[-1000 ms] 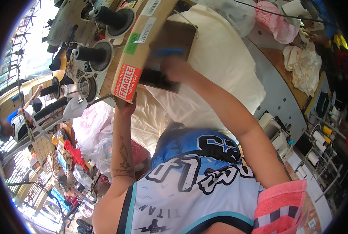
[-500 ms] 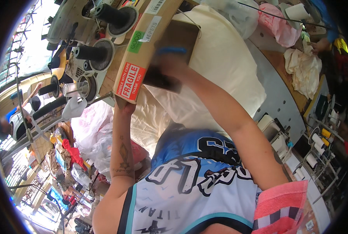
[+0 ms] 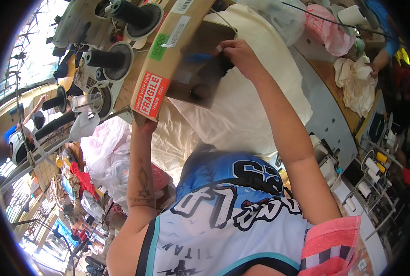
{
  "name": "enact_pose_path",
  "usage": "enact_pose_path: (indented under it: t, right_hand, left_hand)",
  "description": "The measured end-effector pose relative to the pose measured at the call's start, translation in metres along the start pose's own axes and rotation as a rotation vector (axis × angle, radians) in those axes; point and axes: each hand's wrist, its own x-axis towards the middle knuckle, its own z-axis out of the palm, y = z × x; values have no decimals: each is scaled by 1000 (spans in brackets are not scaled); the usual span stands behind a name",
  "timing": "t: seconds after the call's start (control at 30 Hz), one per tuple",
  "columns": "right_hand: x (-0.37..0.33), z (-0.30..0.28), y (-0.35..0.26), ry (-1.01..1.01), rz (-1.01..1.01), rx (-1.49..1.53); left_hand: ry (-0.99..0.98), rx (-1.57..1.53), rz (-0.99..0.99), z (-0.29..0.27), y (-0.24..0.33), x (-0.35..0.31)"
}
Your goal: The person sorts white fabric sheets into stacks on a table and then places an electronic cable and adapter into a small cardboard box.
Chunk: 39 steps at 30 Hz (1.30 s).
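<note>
A tilted cardboard box (image 3: pixel 143 94) with a red label and a green label is held up at the upper middle. Below its near corner is my left hand (image 3: pixel 146 125), gripping the box; most of its fingers are hidden behind the cardboard. My right hand (image 3: pixel 241 56) is at the box's right side, thumb and fingers pinched on a black object (image 3: pixel 222 66), too dark and blurred to name. Inside the dark interior lies a blue item (image 3: pixel 199 58), only partly visible.
Cream cloth (image 3: pixel 260 106) spreads under and beside the box over a grey table (image 3: pixel 331 106). Black thread cones (image 3: pixel 108 60) stand at the left, above plastic bags (image 3: pixel 108 147). A person's hand (image 3: pixel 375 69) touches crumpled cream fabric (image 3: pixel 354 85) at the far right.
My right hand has moved up and right, from inside the box to its right edge, with the black object now in its fingers. My left hand still holds the box.
</note>
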Motion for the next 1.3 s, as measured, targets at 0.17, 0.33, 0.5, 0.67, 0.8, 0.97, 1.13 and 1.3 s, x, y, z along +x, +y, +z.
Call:
enact_pose_path:
  t: [0.17,0.33,0.5,0.67,0.8,0.97,1.13,1.3]
  right_hand:
    - [-1,9,-17,-70,239,-307]
    - [-3,88,-9,-262,-153,-1174]
    - [19,140,71,-117,63,-1324]
    - [6,106,41,21,-204,-1124]
    - [6,56,3,-181,-92,-1083]
    - [-22,17,-18,-10,162,-490]
    - [-56,8,-25,-21,307,56]
    - [-87,9,-37,-32,275,208]
  left_hand:
    - [43,-10,3,6,-1,-1]
    - [35,6,-6,4,0,0]
    - [27,93,34,11,-3,-4]
    - [-12,120,64,20,-9,-6]
    - [-624,-121,-382,-39,14,27]
    - [51,160,78,34,-17,-13]
    - [29,185,57,34,-14,-19]
    - [9,170,60,32,-13,-15]
